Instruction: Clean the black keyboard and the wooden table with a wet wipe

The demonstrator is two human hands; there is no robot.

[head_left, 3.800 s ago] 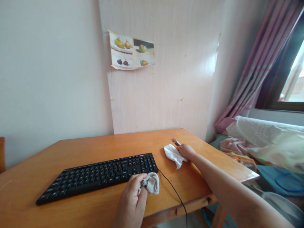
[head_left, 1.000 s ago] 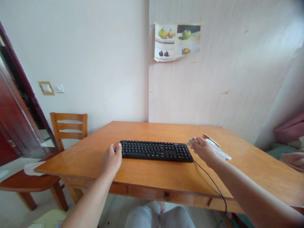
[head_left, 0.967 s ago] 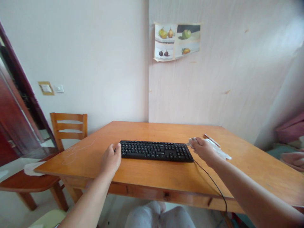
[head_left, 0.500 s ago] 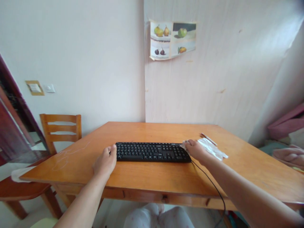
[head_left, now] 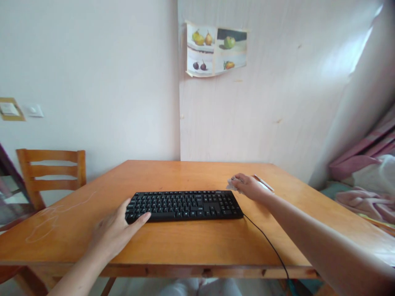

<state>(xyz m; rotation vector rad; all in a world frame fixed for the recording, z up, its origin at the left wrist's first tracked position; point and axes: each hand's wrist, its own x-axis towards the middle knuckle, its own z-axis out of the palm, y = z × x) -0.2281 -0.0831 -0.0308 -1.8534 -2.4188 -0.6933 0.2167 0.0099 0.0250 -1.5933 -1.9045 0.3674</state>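
Observation:
A black keyboard lies flat on the wooden table, keys facing up. My left hand grips its left end, the thumb laid over the front corner and the fingers along the side, partly hidden. Just beyond the keyboard's far right corner, my right hand is closed on a crumpled white tissue. That hand is apart from the keys. More white shows behind the wrist, mostly hidden. From the keyboard's right end a black cable runs over the table's front edge.
A thin pen-like stick lies behind my right wrist. White scribbled lines mark the left side of the table. A wooden chair stands at the left, and pink and white fabric is piled at the right. Fruit pictures hang on the wall.
The keyboard sits nearer and further left in view. My left thumb now lies over its front corner. With the tissue, my right hand has moved off the keyboard's right end to beyond it.

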